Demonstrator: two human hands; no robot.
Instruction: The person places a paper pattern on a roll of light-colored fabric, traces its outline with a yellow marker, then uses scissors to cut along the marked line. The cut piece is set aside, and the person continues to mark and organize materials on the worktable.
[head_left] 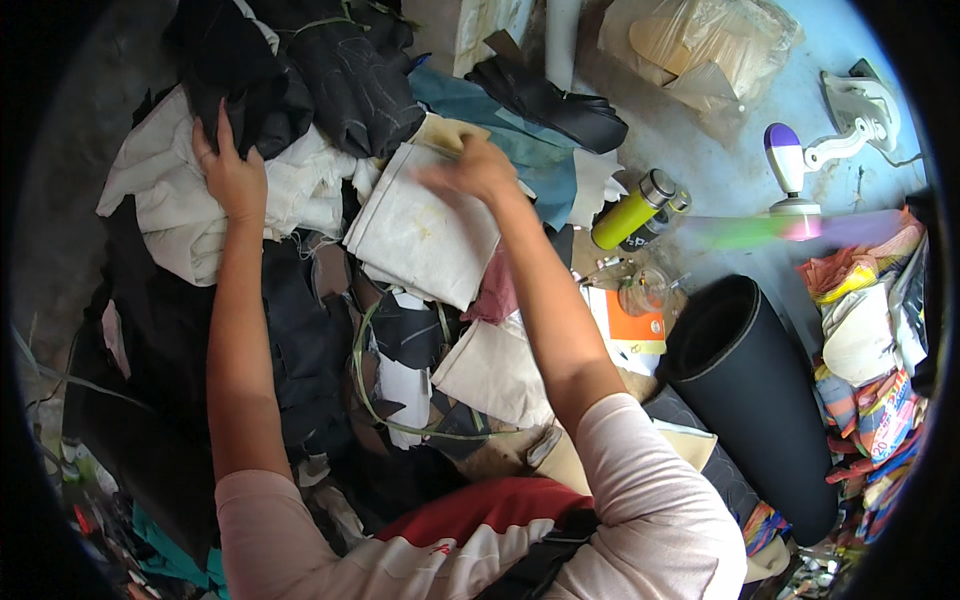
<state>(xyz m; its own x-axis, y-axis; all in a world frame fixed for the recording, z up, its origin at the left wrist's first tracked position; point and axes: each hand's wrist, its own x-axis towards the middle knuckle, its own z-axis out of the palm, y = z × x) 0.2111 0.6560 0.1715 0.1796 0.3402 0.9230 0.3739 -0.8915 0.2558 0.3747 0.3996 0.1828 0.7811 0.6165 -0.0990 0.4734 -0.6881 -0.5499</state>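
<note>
Amid heaped dark fabric (300, 350), folded white cloth (422, 235), likely soft and light, best held by its folded edge, lies left of the green bottle (624, 218); left hand (235, 178) spreads its fingers, right hand's (470, 174) too blurred to tell.

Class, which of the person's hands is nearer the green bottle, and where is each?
Right. The right hand is left of the bottle, at the folded pale cloth; the left hand is farther left, by the black cloth.

Printed lettering and a number on a colourful package (890, 426), white characters on a dark container (648, 234) (partly hidden)
</note>
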